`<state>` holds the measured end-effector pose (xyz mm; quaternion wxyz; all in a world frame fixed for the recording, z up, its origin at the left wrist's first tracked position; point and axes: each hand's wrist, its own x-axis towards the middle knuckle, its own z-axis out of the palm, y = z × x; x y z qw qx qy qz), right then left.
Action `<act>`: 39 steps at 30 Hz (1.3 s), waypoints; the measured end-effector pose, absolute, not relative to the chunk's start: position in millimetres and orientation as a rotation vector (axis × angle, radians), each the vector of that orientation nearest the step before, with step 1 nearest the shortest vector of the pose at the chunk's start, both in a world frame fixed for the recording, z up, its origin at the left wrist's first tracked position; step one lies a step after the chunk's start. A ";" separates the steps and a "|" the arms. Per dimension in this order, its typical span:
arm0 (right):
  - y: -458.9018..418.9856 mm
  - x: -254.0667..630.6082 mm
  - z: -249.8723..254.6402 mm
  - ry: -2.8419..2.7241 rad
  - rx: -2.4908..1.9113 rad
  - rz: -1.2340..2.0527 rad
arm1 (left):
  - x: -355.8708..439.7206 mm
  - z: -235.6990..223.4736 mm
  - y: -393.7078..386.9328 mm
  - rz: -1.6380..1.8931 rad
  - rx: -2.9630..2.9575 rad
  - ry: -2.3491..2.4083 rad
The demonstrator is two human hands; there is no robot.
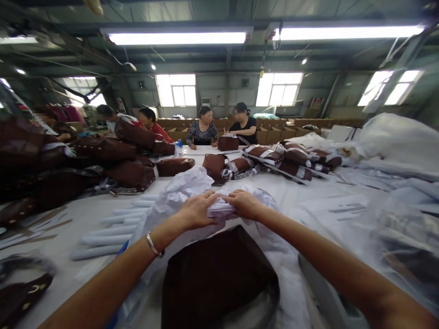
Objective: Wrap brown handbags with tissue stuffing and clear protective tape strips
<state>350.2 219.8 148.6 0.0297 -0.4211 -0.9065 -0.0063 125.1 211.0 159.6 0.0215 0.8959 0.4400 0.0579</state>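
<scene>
My left hand [199,210], with a silver bangle at its wrist, and my right hand [244,204] both grip crumpled white tissue paper [187,189]. Their fingertips almost meet over a folded part of the sheet, and the paper spreads out to both sides. Just below, nearest to me, a dark brown leather bag [219,269] lies on the white table; neither hand touches it. Something pale and shiny shows at the bag's lower right. The undersides of my fingers are hidden by the paper.
Rolled white tubes [103,238] lie at left beside a strap with metal rings [25,292]. Brown bags [126,176] are piled at far left; more wrapped bags [295,153] lie across the back. Plastic sheeting [401,141] heaps at right. Several people sit beyond the table.
</scene>
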 end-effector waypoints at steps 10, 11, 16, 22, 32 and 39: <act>135.4 372.9 209.8 -2.531 -1.007 -0.783 | 56.7 210.5 124.5 0.113 2.959 1.693; 124.4 374.2 210.4 -2.463 -1.007 -0.829 | 51.5 217.0 110.5 0.207 2.938 1.791; 66.4 372.3 178.5 -2.426 -0.983 -0.745 | 30.4 209.2 27.5 0.444 2.955 2.030; 32.2 362.4 97.6 -2.822 -1.241 -0.218 | 27.8 97.8 -29.1 0.433 3.058 1.672; 37.6 227.4 117.8 -2.579 -0.767 0.289 | 56.7 50.0 -61.5 0.854 2.681 1.370; 71.0 194.8 74.6 -2.916 -0.415 0.406 | 45.2 -31.4 -138.8 1.208 0.948 1.536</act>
